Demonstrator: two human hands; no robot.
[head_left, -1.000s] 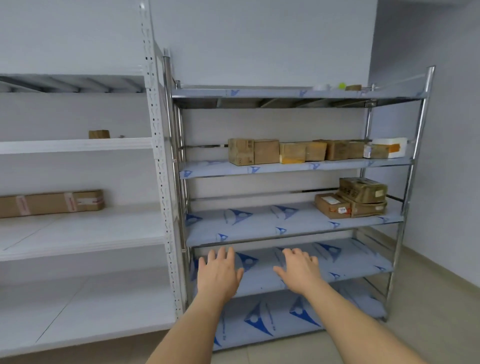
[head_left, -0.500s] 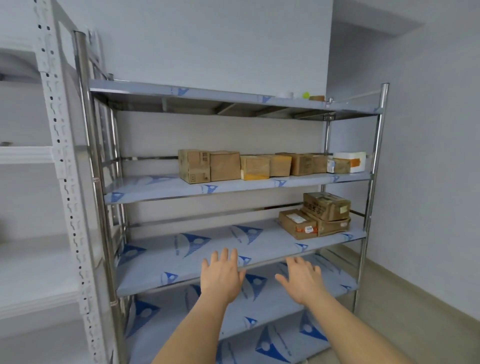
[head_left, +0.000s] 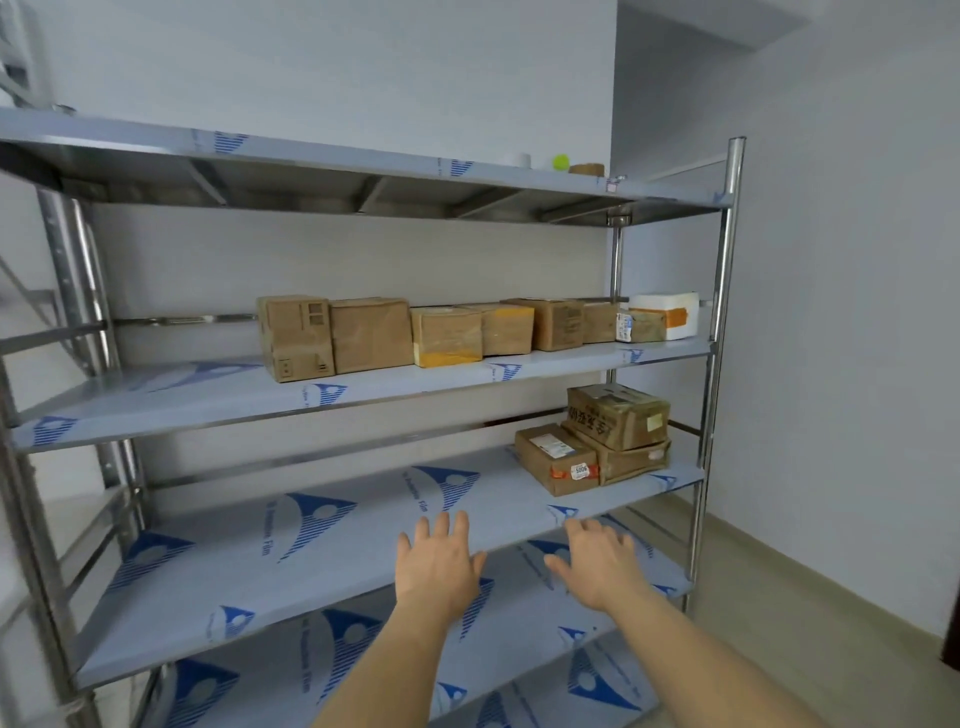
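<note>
My left hand and my right hand reach forward side by side, fingers straight, holding nothing. Both hover in front of the steel rack's middle shelf, which carries blue-printed film. At that shelf's right end a flat taped carton lies beside a stack of two cartons. One shelf up stands a row of brown cartons, ending in a white foam box on the right.
The top shelf holds a white roll, a green ball and a brown tape roll. Chrome posts frame the rack's right side. A wall stands close on the right, with bare floor below it. Lower shelves sit under my hands.
The view has swung right and come closer to the steel rack, and the white shelving on the left has left the view. Both hands stay outstretched and empty.
</note>
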